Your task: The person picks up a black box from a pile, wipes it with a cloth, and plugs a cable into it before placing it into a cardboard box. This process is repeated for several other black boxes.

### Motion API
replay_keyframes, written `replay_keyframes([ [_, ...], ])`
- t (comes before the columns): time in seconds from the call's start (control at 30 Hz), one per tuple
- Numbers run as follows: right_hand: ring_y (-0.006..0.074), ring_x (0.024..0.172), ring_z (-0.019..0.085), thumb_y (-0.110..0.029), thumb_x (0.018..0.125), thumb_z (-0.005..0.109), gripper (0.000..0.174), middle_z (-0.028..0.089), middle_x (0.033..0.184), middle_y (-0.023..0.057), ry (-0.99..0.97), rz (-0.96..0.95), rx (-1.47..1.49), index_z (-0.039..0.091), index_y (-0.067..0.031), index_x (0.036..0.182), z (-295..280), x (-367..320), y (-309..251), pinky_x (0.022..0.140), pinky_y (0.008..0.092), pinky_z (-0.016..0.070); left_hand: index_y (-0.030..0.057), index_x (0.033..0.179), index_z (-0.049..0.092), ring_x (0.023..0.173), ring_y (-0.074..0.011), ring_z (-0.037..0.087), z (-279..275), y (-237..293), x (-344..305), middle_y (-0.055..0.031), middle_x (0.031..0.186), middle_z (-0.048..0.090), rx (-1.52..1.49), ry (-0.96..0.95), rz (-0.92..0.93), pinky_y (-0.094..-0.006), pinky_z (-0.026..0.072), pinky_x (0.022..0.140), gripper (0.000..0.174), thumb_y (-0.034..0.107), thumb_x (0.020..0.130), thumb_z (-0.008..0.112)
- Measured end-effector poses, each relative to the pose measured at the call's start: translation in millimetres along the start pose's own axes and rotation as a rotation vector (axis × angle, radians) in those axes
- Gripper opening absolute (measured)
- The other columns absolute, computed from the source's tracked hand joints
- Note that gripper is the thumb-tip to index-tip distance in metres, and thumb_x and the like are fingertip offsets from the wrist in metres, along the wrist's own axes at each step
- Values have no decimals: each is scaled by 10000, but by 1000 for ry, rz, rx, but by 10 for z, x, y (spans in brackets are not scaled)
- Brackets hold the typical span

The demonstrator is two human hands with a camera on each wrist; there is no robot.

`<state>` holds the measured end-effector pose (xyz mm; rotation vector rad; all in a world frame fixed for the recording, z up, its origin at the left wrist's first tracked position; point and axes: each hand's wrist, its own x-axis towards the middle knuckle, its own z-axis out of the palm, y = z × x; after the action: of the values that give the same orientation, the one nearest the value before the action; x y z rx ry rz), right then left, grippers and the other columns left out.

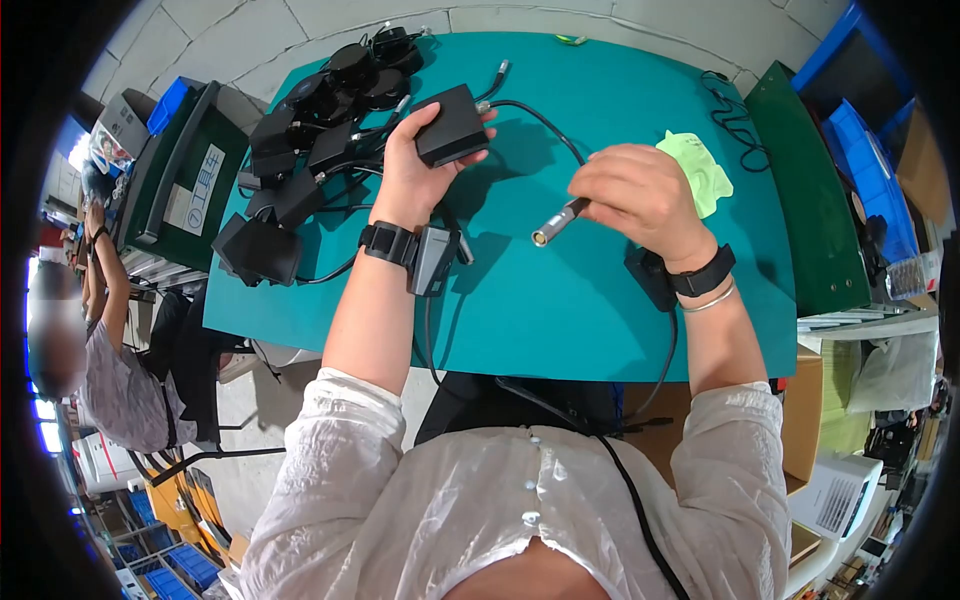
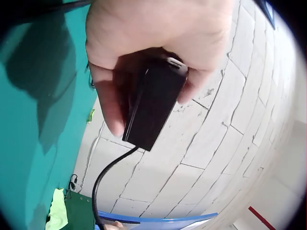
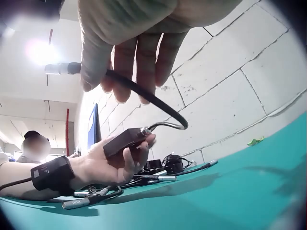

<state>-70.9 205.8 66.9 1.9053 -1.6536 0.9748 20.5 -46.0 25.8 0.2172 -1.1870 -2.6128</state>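
Observation:
My left hand [image 1: 410, 175] grips a small black box [image 1: 452, 128] above the table, thumb on one side and fingers on the other. In the left wrist view the box [image 2: 156, 105] points away from the palm, its cable [image 2: 100, 179] leaving the far end. That black cable [image 1: 540, 115] arches across to my right hand [image 1: 640, 200]. Between thumb and fingers the right hand pinches the cable just behind its silver cylindrical connector [image 1: 556, 224]. The connector's open end faces left and toward my body. In the right wrist view the connector [image 3: 62, 68] sticks out past the thumb.
Several black boxes, cables and round black parts [image 1: 350, 65] are heaped at the left of the green table [image 1: 540, 330]. A lime cloth [image 1: 697, 170] lies beyond the right hand, near a thin black cable [image 1: 735, 120]. Green crates [image 1: 190, 180] flank the table. Another person [image 1: 125, 370] is at the left.

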Motion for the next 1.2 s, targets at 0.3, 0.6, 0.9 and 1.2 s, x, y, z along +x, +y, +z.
replay_keyframes([
  [0.3, 232, 1024, 636, 58, 774, 634, 249, 679, 1082, 53, 254, 439, 49, 664, -67, 987, 6, -216, 413, 855, 319, 520, 89, 1383, 441, 1217, -288, 529, 194, -29, -56, -201, 1330, 518, 210, -229, 367, -424, 453, 1031, 631, -24, 800, 655],
  [0.6, 226, 1088, 598, 72, 781, 595, 244, 648, 1189, 30, 161, 606, -130, 655, -85, 959, 25, -325, 520, 852, 312, 514, 82, 1324, 529, 1224, -214, 536, 314, -72, -123, -107, 1302, 579, 406, -252, 348, -342, 426, 1050, 652, -188, 737, 611],
  [0.9, 221, 1078, 594, 83, 776, 581, 256, 638, 1201, 18, 118, 661, -110, 659, -88, 950, 48, -338, 523, 824, 313, 513, 80, 1317, 540, 1225, -220, 540, 356, -91, -136, -102, 1290, 589, 493, -250, 311, -326, 444, 1038, 640, -191, 741, 604],
  [1.2, 221, 1070, 596, 72, 770, 591, 251, 635, 1207, 13, 118, 670, -83, 665, -86, 950, 49, -357, 536, 824, 312, 508, 71, 1313, 540, 1236, -243, 533, 362, -99, -133, -112, 1299, 581, 531, -267, 315, -332, 452, 1036, 641, -192, 732, 605],
])
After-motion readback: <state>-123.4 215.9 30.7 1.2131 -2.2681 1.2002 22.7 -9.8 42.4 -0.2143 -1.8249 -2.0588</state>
